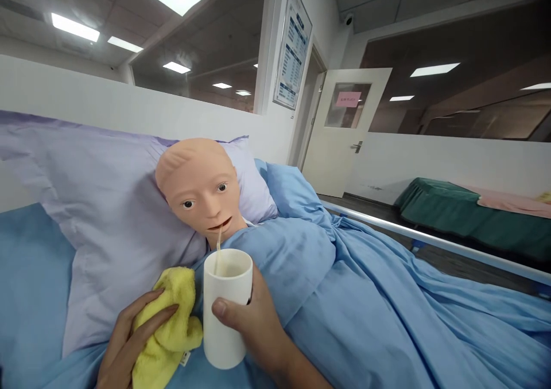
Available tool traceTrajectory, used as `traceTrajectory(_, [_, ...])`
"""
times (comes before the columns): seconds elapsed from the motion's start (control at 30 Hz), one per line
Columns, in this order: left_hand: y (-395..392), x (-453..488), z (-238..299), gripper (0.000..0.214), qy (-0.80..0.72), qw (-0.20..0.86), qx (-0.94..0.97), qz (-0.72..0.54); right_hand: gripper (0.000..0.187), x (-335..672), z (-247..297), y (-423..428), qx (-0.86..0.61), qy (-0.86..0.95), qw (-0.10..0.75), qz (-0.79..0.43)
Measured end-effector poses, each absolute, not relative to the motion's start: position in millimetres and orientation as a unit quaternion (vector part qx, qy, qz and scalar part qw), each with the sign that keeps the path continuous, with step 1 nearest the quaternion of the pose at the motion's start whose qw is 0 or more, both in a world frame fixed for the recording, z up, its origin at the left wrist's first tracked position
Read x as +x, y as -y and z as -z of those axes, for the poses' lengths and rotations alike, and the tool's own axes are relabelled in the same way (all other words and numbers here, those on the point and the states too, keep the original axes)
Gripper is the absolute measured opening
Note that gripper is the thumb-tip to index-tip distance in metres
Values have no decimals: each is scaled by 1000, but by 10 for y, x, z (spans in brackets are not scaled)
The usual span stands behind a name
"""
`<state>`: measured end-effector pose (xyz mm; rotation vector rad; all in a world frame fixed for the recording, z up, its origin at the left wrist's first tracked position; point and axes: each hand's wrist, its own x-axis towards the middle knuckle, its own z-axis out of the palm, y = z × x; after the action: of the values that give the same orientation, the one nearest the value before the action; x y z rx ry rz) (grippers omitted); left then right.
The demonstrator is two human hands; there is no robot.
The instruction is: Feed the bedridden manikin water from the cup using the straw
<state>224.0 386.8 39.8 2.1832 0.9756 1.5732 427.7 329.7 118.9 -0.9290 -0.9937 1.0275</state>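
A white cup [221, 337] stands upright in my right hand [258, 320], thumb across its front and fingers behind it. From the cup a thin, pale straw [219, 241] runs up to the open mouth of a mannequin [200, 185]. My left hand [129, 334] is closed on a yellow towel [170, 326], just left of the cup. The mannequin's head lies on a lilac pillow [116, 217], and a blue blanket [344, 297] covers its body up to the neck.
A metal bed rail [439, 242] runs along the far side of the bed. Beyond it lies a green-covered bed [447, 205] with a pink cloth [512, 201]. An open door [340, 148] stands at the back, beside a wall poster [293, 50].
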Motion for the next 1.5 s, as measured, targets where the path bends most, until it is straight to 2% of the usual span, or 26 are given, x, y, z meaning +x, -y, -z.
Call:
traceTrajectory(0.27, [-3849,2266,-484,38,-312,108,774,-540,61,4267,-1196,-3316,-416,438,664,-441])
traceTrajectory(0.43, [-3798,2305,-510,44,-307,140,763,-551,58,4270,-1216,-3322,-412,445,670,-429])
traceTrajectory(0.53, [-3718,2194,-518,53,-304,172,796,-494,56,4279,-1197,-3335,-407,453,672,-421])
traceTrajectory(0.67, [-3662,1997,-534,80,-261,212,861,-381,56,4277,-1170,-3347,-399,453,681,-413])
traceTrajectory(0.73, [-3691,1997,-554,80,-264,218,857,-385,56,4273,-1166,-3348,-398,454,684,-410])
traceTrajectory(0.83, [-3797,2152,-592,71,-320,170,823,-438,56,4275,-1169,-3347,-397,449,690,-405])
traceTrajectory(0.93, [-3921,2346,-607,75,-380,81,790,-474,57,4283,-1176,-3346,-398,443,688,-414])
traceTrajectory(1.03, [-4029,2435,-595,59,-383,31,803,-455,56,4282,-1188,-3343,-398,442,687,-417])
traceTrajectory(1.13, [-4125,2423,-630,42,-337,25,830,-444,53,4262,-1189,-3331,-402,444,698,-393])
traceTrajectory(1.3, [-4182,2373,-994,50,-240,42,825,-510,58,4229,-1120,-3294,-416,429,750,-284])
traceTrajectory(1.4, [-4088,2464,-1337,50,-177,-32,791,-585,58,4237,-1093,-3284,-437,390,777,-230])
traceTrajectory(1.5, [-3996,2705,-1640,45,-90,-147,800,-575,56,4266,-1123,-3297,-436,357,799,-209])
